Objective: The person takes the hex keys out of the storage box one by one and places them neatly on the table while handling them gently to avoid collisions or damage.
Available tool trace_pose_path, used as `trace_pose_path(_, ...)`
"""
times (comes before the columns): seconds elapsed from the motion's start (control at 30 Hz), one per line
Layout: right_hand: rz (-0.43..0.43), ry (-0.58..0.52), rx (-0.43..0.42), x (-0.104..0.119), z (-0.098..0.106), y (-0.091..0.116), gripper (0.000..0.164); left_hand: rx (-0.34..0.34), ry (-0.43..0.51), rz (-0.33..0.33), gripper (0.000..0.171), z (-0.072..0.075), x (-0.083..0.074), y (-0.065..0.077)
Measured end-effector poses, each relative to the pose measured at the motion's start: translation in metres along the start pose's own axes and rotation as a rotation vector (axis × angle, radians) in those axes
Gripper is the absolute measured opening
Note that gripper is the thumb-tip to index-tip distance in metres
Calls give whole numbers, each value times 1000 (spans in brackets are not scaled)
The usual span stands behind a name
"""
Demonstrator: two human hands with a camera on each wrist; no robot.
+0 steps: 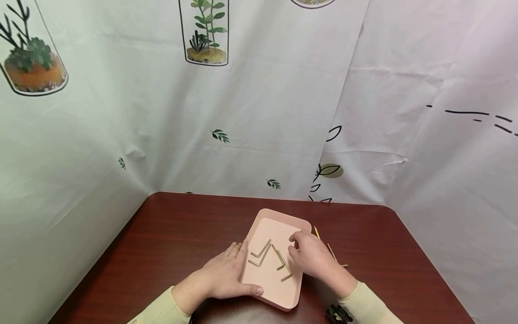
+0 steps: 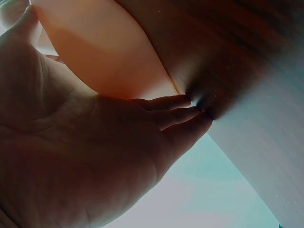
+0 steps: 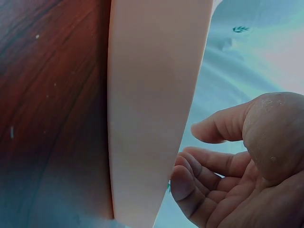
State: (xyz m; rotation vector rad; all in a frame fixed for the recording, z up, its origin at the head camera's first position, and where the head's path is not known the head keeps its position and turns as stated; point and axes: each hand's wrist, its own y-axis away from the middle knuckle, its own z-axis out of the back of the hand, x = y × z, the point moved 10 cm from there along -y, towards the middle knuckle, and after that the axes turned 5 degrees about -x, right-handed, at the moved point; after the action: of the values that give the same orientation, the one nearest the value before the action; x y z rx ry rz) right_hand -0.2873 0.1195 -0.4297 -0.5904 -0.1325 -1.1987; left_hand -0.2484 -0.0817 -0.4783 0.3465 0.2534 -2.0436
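A shallow pink tray [image 1: 279, 221] lies at a slant on the table. Inside it are several brass-coloured L-shaped hex keys [image 1: 278, 254], one group to the left and one near the middle. My left hand [image 1: 226, 272] rests against the tray's left side, fingers straight, thumb reaching over the near-left rim; the left wrist view shows its fingertips at the table. Over the right rim hovers my right hand [image 1: 313, 254], fingers loosely bent. In the right wrist view, a gap separates thumb and fingers, and nothing is between them beside the tray wall [image 3: 152, 109].
Right of the tray, partly hidden behind the right hand, thin brass-coloured rods [image 1: 317, 232] lie on the dark red-brown table [image 1: 186, 229]. A black object [image 1: 339, 313] shows by the right sleeve. White patterned cloth [image 1: 263, 112] hangs behind and at both sides.
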Motion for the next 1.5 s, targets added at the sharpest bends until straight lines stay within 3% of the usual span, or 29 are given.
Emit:
trace_pose_path(0.37,-53,-24,69,2,-14,0,11,1,5,8,140,1,1,0)
trace_pose_path(1.5,3,58,122,13,-31,5,19,6,5,0,139,1,0,1)
